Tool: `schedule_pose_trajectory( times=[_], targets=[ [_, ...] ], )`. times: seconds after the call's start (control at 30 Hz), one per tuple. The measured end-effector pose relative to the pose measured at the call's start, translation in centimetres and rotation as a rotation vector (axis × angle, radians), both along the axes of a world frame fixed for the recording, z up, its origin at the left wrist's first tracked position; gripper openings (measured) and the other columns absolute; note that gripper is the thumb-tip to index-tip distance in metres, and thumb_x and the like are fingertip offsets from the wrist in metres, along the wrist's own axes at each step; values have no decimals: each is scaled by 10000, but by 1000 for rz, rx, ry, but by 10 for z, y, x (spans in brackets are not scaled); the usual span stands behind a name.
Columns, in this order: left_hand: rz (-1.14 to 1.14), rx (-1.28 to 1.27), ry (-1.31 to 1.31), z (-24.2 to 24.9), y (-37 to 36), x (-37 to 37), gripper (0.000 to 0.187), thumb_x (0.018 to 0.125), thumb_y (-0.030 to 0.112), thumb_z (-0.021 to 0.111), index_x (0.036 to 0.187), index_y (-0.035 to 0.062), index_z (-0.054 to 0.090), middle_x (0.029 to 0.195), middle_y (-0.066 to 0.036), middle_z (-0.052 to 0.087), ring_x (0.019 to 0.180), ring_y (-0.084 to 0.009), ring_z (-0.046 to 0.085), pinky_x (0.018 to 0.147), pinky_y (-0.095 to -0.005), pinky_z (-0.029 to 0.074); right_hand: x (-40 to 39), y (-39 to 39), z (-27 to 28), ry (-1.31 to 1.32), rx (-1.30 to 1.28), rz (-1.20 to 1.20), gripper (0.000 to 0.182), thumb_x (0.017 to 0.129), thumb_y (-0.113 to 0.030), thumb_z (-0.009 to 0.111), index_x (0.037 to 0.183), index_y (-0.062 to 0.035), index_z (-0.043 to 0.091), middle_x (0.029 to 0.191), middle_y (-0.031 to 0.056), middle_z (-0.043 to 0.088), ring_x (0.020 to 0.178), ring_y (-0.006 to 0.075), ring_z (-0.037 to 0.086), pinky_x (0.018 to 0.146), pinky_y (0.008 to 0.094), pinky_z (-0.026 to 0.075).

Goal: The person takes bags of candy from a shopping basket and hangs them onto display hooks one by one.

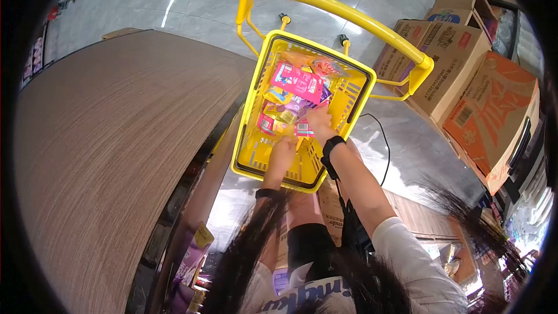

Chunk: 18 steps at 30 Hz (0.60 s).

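A yellow shopping basket [250, 154] on a wheeled frame holds several colourful snack packets. On top lies a pink packet [297, 81], with an orange packet [296, 58] behind it and a purple packet [293, 106] in front. My left hand [283, 150] reaches into the basket's near part, its fingers bent together by a yellowish packet; what they grip, if anything, is too small to make out. My right hand [319, 121], with a black band on the wrist, is at the right side of the packets, fingers curled against their edge. Its grip is partly hidden.
The cart's yellow handle [343, 9] arches over the far side. A brown wood-grain table [116, 139] fills the left. Cardboard boxes [442, 61] and an orange carton [494, 116] stand at the right. A black cable [388, 145] hangs right of the basket.
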<state>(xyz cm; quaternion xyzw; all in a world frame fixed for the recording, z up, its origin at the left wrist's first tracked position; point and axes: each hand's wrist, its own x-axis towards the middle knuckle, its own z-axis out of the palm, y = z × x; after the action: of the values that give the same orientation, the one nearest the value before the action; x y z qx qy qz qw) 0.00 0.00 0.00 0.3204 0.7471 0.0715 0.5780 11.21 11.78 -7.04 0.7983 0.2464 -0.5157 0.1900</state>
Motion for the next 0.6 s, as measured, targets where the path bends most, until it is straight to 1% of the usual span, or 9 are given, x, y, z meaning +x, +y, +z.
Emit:
schedule_pose_trajectory(
  times=[0.07,0.1,0.17,0.27,0.37,0.4,0.47,0.53,0.6],
  targets=[
    [25,154,-18,-3,-5,6,213,864,155,527,1007,6,579,927,-265,622,890,-418,603,754,-459,472,15,-12,-20,-88,144,-100,668,753,-391,675,1252,-30,417,1146,249,583,1107,389,563,947,437,438],
    [5,147,34,2,-5,-2,212,866,153,523,1006,5,581,909,-261,625,877,-420,605,745,-460,474,6,-15,-22,-23,181,-137,598,771,-360,663,1218,-30,441,1098,220,596,1051,350,582,906,435,449],
    [-32,151,79,5,4,4,211,870,149,514,1005,3,585,874,-252,630,850,-424,609,729,-462,479,18,-8,-25,53,273,-208,459,807,-298,639,1150,-32,490,1001,161,621,940,272,620,823,429,469],
    [-6,81,51,-2,-4,-3,228,872,156,517,1023,4,591,871,-248,638,848,-417,617,729,-455,486,24,4,-20,540,76,-602,296,841,-212,600,1091,-67,536,961,101,604,879,201,587,765,392,446],
    [-99,-48,93,-16,-26,-11,261,876,179,534,1088,33,579,944,-210,660,899,-355,644,773,-408,503,7,3,-5,635,231,-512,228,836,-160,558,1001,-3,571,922,99,631,792,233,580,753,315,481],
    [-117,-108,116,-18,-28,-14,263,876,186,536,1086,36,586,957,-205,661,905,-352,642,780,-405,500,3,8,3,683,203,-511,214,834,-157,563,1013,-41,587,959,76,621,882,221,554,789,340,449],
    [-109,-128,143,-19,-33,-17,263,876,189,537,1084,38,589,958,-203,661,908,-347,642,781,-402,500,-7,20,18,787,153,-512,213,830,-152,574,1036,-119,618,1033,29,601,1061,197,503,863,392,384],
    [-113,-150,154,-20,-37,-17,266,874,193,542,1085,39,590,957,-201,662,911,-343,642,782,-400,499,-17,-1,1,639,294,-427,237,839,-154,547,1053,-112,640,1097,13,601,1128,198,480,897,398,369],
    [-126,-169,146,-23,-41,-15,273,871,199,550,1087,37,587,955,-198,663,915,-341,642,783,-398,499,-8,-14,-19,604,372,-282,271,858,-152,507,1082,-101,650,1182,18,588,1151,236,491,965,406,343]
  ],
)
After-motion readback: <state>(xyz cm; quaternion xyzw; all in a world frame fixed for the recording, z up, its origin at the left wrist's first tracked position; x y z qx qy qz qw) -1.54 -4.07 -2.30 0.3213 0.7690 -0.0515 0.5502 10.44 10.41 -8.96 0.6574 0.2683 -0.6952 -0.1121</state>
